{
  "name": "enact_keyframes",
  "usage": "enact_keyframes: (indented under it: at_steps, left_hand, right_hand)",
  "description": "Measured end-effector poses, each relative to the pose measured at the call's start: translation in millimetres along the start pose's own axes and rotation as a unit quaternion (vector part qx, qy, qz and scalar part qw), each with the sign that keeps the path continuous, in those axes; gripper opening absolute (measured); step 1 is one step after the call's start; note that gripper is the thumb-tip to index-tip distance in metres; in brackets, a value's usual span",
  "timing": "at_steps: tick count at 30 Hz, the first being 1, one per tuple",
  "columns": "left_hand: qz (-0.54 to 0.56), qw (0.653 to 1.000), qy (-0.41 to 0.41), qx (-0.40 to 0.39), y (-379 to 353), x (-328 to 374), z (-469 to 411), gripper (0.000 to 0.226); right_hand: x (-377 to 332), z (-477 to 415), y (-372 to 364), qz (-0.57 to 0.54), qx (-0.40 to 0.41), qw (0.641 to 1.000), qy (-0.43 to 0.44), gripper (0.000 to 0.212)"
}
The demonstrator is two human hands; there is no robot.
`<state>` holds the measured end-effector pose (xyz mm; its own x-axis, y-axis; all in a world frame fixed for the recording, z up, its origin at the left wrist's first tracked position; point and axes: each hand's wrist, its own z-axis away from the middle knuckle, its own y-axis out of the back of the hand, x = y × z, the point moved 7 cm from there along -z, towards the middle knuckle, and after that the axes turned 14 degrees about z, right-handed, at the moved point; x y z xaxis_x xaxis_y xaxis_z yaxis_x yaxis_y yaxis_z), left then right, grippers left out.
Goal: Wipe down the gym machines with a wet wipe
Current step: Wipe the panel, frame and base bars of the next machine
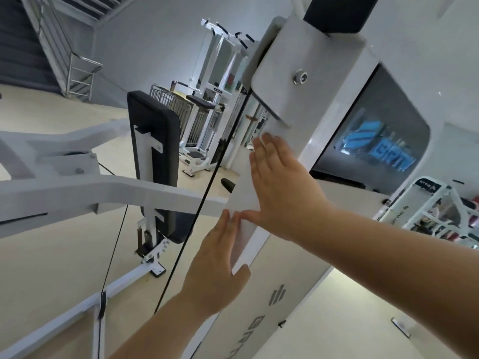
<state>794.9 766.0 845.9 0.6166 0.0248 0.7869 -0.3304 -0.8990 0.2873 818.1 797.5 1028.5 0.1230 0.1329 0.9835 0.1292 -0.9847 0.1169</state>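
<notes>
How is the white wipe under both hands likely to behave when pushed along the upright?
Probably floppy and light: the wet wipe lies thin and flat against the upright, pinned by the flat left hand and right hand. On that glossy paint it would likely slide easily, perhaps bunching at free edges.

Light is even, cool and bright; shadows are soft. The staircase (23, 35) in the top left corner is dim. Soft glare runs along the white post (326, 130). Wide-angle distortion bends lines near the edges. Focus is slightly soft; the dark panel (363, 130) reflects a blurred logo.
</notes>
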Motion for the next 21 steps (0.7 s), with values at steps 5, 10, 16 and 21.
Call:
enact_keyframes:
  at_steps: [5, 10, 16, 21]
  left_hand:
    - [-0.006, 1.0, -0.014, 0.004, 1.2, -2.5, 2.6, 0.096]
    - [0.001, 1.0, -0.014, 0.015, 5.2, -3.5, 1.1, 0.088]
    - [-0.028, 0.999, -0.027, 0.014, 1.3, -9.6, 3.2, 0.092]
    - [-0.03, 0.999, -0.007, 0.014, -1.7, -6.6, 4.2, 0.1]
  right_hand:
    - [-4.0, 0.3, 2.5, 0.02, 0.002, 0.999, 0.043, 0.113]
    - [20.9, -19.8, 3.8, 0.005, -0.021, 0.999, -0.024, 0.116]
    - [-42.7, 27.5, -17.3, -0.06, 0.058, 0.993, 0.084, 0.097]
    - [2.3, 41.9, -35.1, -0.127, 0.167, 0.972, -0.11, 0.097]
